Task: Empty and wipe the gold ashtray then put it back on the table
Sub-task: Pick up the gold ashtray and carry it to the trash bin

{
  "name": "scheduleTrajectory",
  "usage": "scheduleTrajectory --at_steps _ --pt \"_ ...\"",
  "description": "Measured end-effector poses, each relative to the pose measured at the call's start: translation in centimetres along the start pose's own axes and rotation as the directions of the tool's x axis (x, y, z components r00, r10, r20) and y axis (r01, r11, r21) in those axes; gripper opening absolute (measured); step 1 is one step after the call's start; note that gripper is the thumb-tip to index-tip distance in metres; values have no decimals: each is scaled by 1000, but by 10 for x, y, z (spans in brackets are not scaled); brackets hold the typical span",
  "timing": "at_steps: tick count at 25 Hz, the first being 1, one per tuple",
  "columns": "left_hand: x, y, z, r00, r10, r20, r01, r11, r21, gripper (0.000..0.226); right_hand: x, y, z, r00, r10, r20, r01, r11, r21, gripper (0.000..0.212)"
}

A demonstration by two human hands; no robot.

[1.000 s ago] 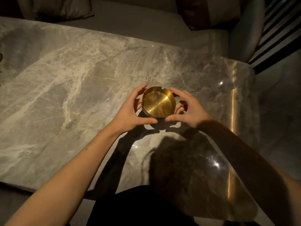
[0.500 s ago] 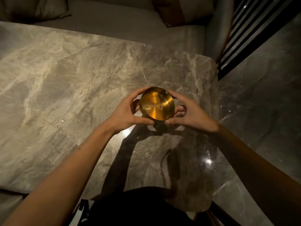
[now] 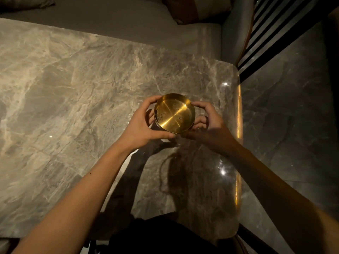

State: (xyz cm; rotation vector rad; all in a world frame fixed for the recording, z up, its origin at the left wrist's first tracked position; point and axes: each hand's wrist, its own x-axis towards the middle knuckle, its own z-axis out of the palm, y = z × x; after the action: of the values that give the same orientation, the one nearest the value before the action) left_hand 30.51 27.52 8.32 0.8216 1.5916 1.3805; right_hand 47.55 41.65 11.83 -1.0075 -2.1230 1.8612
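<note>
Gold ashtray (image 3: 174, 113), held between the left hand (image 3: 141, 125) and right hand (image 3: 211, 123), both curled closed around its rim, above the right part of the marble table (image 3: 73, 107). Dark specks, possibly ash, lie inside. The table's right edge runs just beyond the right hand; dark floor (image 3: 284, 116) lies past it. Broad bare tabletop extends left. A sofa (image 3: 119, 22) borders the far edge.
</note>
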Motion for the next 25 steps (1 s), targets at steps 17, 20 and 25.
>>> scheduleTrajectory --at_steps 17,20,25 --pt "46 -5 210 994 -110 -21 111 990 85 108 -46 94 -198 1000 -28 5 28 999 -37 86" --pt "59 -7 280 989 -141 -35 143 985 95 95 -63 130 -255 1000 9 -17 -8 1000 18 88" --pt "81 -25 371 978 -207 -20 208 972 107 94 -82 195 -319 994 87 -69 -81 993 82 91"
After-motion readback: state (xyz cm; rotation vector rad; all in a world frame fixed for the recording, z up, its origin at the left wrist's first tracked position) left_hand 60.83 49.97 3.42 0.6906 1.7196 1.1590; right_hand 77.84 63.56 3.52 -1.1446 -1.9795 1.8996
